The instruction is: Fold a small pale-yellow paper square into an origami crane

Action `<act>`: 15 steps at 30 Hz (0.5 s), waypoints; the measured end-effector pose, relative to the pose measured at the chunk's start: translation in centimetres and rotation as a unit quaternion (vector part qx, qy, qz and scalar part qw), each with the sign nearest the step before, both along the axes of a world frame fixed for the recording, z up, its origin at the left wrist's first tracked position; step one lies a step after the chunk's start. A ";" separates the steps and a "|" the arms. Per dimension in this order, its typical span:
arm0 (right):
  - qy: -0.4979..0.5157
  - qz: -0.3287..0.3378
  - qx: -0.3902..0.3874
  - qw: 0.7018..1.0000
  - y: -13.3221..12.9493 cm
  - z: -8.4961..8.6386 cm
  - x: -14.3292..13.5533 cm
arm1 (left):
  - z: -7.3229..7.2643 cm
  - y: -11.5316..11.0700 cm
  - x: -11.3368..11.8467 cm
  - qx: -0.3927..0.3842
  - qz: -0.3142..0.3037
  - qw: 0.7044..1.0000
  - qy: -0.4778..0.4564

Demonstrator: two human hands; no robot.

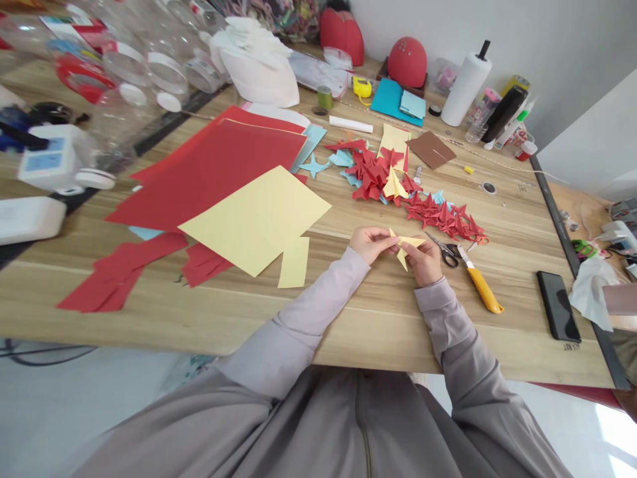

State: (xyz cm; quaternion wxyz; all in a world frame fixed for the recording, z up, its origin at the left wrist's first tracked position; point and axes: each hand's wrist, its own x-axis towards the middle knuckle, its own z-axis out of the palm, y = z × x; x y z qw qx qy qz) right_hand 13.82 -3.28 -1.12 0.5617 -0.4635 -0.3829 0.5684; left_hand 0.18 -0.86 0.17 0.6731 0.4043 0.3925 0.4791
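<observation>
2 folded yellow pieces [401, 257] — 1 cutter [484, 288], 1 phone [558, 306].

Nothing clearly legible: blurred bottle labels [82, 32], tiny dark marks [572, 346] on the tabletop [368, 325] near the phone [558, 306].

The left hand [371, 244] is straight ahead of the zip [363, 425], its thumb and forefinger brought together in a pinch. The right hand [423, 262] is ahead and to the right of the zip, its thumb bent over curled fingers. The fingertips are close together. Both forearms, in grey sleeves, come from the two sides of the zip and lean forward and inward, the left one more strongly slanted.
</observation>
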 end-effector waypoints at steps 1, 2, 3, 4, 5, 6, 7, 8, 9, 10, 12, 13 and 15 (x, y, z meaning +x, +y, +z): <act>-0.005 0.002 0.001 1.000 0.0 0.0 0.0 | -0.1 0.1 0.0 -0.011 0.004 1.000 -0.005; -0.009 0.006 0.003 1.000 0.0 0.0 0.0 | -0.2 0.1 0.0 -0.017 0.007 1.000 -0.007; -0.010 0.011 0.004 1.000 0.0 0.0 0.0 | -0.3 0.2 0.0 -0.019 0.009 1.000 -0.007; -0.009 0.015 0.004 1.000 0.0 0.0 0.0 | -0.3 0.2 0.0 -0.017 0.010 1.000 -0.004; -0.007 0.019 0.004 1.000 0.0 -0.1 0.0 | -0.3 0.2 0.0 -0.012 0.012 1.000 -0.001; -0.006 0.021 0.005 1.000 0.0 -0.1 0.0 | -0.2 0.1 0.0 -0.007 0.015 1.000 0.004; -0.006 0.022 0.006 1.000 0.0 -0.1 0.1 | -0.1 0.1 0.0 -0.001 0.020 1.000 0.008; -0.009 0.023 0.006 1.000 0.0 -0.2 0.0 | 0.0 0.1 0.0 0.004 0.025 1.000 0.012; -0.016 0.024 0.005 1.000 0.0 -0.2 0.0 | 0.1 0.1 0.0 0.010 0.030 0.999 0.015; -0.027 0.026 0.003 0.999 0.0 -0.1 0.0 | 0.2 0.1 0.0 0.015 0.034 0.999 0.018; -0.055 0.033 -0.003 0.998 0.0 0.0 0.0 | 0.3 0.1 0.0 0.019 0.036 0.999 0.020; -0.070 0.034 -0.003 0.997 0.0 0.1 -0.1 | 0.3 0.1 0.0 0.019 0.036 0.999 0.019; -0.092 0.034 0.001 0.995 0.0 0.2 -0.1 | 0.3 0.1 0.0 0.018 0.036 0.999 0.020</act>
